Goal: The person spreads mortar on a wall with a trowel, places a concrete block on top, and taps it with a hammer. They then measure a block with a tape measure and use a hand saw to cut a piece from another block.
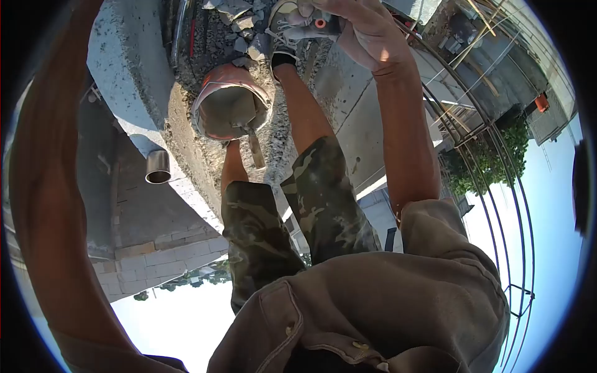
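Note:
My right hand (367, 37) is at the top edge, its dusty fingers closed around a dark grey tool handle with an orange ring (320, 23) at its end. The rest of that tool is out of view. My left arm (50, 155) runs up the left side, and its hand lies beyond the frame. Below and left of my right hand, an orange bucket (231, 78) stands by my feet, coated inside with grey residue. A trowel (255, 149) rests in it, its wooden handle sticking out over the rim. My shoe (283, 28) is beside the bucket, near the held tool.
Broken stones (239, 25) lie beyond the bucket. A shiny metal cup (158, 166) stands on the concrete ledge (127, 74) at left, with a drop beside it. Bent reinforcing bars (491, 149) rise on the right. An orange object (541, 102) is farther off.

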A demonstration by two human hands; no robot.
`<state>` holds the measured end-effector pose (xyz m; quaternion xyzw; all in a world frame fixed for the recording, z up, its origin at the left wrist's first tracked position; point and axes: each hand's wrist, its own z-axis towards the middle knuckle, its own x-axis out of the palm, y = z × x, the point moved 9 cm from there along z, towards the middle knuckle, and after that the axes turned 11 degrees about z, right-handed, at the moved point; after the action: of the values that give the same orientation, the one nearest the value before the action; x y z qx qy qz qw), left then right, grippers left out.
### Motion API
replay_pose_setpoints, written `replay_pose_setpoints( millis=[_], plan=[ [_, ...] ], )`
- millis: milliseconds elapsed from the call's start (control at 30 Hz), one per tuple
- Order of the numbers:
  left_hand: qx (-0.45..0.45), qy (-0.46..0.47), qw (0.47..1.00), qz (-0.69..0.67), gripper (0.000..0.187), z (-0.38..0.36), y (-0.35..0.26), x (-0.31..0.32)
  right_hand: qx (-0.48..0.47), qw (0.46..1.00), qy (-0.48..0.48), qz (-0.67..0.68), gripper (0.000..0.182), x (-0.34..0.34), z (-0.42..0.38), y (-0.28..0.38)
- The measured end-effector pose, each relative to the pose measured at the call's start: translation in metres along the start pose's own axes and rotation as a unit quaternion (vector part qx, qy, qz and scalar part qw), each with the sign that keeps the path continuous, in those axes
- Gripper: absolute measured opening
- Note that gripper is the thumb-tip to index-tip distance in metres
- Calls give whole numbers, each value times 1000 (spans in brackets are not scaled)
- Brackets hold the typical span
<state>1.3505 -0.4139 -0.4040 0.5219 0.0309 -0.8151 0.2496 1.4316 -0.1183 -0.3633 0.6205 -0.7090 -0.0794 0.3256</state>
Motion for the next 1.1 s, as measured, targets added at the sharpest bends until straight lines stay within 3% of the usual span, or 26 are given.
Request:
replay_pose_setpoints(
  millis=[33, 67, 133, 267, 333, 367, 400, 433, 467, 500, 533, 567, 633, 667, 767, 833, 867, 967, 1100],
  plan=[
    [-19, 51, 995, -80, 75, -4, 3, -3, 31, 998, 7, -45, 88, -4, -24, -19],
    [-38, 100, 982, -158, 75, -6, 5, -5, 20, 999, -1, -49, 88, -7, -50, -26],
    [-65, 200, 929, -305, 74, -14, 10, -13, 28, 940, -104, -323, 43, -17, -115, -40],
    [-89, 391, 753, -522, 76, -36, 29, -57, -83, 929, -194, -304, 44, -23, -249, -112],
    [-45, 269, 793, -544, 65, -82, 37, -181, -84, 920, -232, -303, 52, -29, -291, -133],
    [-71, 294, 773, -557, 56, -110, 31, -240, -90, 922, -228, -299, 52, -29, -305, -145],
    [-29, 392, 672, -628, 54, -146, 25, -255, -44, 916, -260, -303, 50, -38, -318, -165],
    [-105, 376, 614, -686, 59, -181, 7, -302, 7, 906, -292, -306, 49, -48, -335, -190],
    [-150, 404, 575, -695, 47, -215, -10, -344, 10, 908, -293, -300, 49, -53, -354, -214],
    [-163, 491, 520, -680, 59, -254, -33, -371, -77, 885, -246, -387, 50, -43, -372, -225],
    [-122, 667, 419, -603, 82, -332, -85, -425, -166, 848, -198, -462, 51, -32, -390, -238],
    [-85, 716, 393, -571, 97, -366, -110, -446, -167, 852, -197, -456, 51, -34, -400, -256],
    [-15, 672, 475, -569, 108, -413, -154, -475, 47, 853, -220, -471, 49, -57, -417, -312],
    [9, 628, 530, -570, 111, -435, -178, -487, 45, 857, -213, -468, 49, -66, -427, -316],
    [-65, 612, 574, -541, 100, -465, -184, -484, 94, 865, -232, -435, 49, -96, -448, -337],
    [-52, 601, 590, -536, 95, -479, -178, -473, 165, 839, -391, -340, 48, -143, -476, -366],
    [-33, 592, 599, -538, 89, -485, -178, -473, 41, 792, -403, -456, 46, -133, -471, -329],
    [-13, 554, 648, -522, 84, -487, -178, -474, 4, 841, -323, -434, 46, -137, -474, -355],
    [-25, 555, 641, -529, 81, -487, -178, -473, 15, 866, -216, -451, 46, -141, -487, -365]
  ],
)
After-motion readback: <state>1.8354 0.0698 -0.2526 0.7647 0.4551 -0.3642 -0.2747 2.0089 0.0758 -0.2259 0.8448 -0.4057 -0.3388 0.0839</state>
